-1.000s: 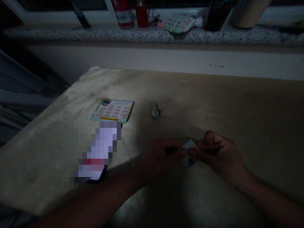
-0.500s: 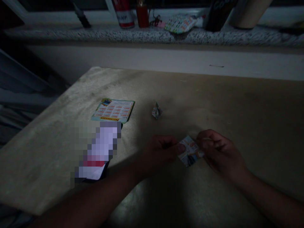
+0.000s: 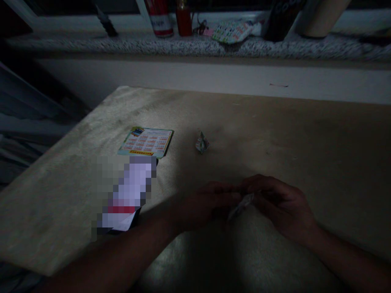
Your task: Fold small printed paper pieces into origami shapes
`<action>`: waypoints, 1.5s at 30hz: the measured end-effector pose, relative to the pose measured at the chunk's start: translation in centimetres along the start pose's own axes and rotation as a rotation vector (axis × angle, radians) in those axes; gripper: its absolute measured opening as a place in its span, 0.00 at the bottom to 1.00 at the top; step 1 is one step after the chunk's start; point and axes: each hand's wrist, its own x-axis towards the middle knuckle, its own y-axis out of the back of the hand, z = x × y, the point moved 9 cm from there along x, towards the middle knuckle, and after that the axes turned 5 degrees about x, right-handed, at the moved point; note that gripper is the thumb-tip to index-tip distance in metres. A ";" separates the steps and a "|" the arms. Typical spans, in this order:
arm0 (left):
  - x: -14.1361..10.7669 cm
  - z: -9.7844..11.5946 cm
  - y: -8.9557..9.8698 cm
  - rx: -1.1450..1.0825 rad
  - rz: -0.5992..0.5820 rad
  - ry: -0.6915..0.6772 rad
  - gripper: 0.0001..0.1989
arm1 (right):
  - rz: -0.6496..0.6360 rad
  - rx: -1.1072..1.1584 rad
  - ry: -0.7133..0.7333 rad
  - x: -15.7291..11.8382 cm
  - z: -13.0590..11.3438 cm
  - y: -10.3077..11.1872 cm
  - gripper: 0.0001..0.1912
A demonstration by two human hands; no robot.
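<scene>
A small folded piece of printed paper [image 3: 242,206] is between my two hands, tilted so that mostly its edge faces me. My left hand [image 3: 210,203] is closed on its left side, the thumb along the top. From the right, my right hand [image 3: 279,203] pinches the other end, its fingertips close to those of the left. The fingers hide part of the paper. Beyond the hands, a small folded paper shape [image 3: 201,144] with a raised point stands on the table [image 3: 275,130].
A stack of printed calendar sheets [image 3: 146,142] lies at the left, with a phone [image 3: 128,195], its screen lit and blurred, just below it. On the granite sill [image 3: 128,44] stand a red can [image 3: 160,20], a small red bottle [image 3: 183,20], a crumpled packet [image 3: 233,31] and a dark container [image 3: 281,20].
The paper has turned from showing its printed face to nearly edge-on. My hands have come closer together, with the right hand moved left. The things on the table stay put.
</scene>
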 end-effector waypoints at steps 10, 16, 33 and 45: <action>-2.6 5.5 1.0 0.736 0.345 -0.524 0.15 | 0.136 0.069 -0.157 -0.2 1.2 1.4 0.07; -3.8 7.1 -0.6 0.997 0.301 -0.799 0.08 | 0.150 0.140 -0.163 -0.1 1.7 1.6 0.12; -4.5 7.8 1.0 0.731 0.417 -0.917 0.06 | 0.114 -0.021 0.087 -0.5 -0.8 1.6 0.11; -4.2 7.7 1.0 0.690 0.410 -0.845 0.04 | 0.109 0.039 0.050 -0.4 -0.3 1.6 0.05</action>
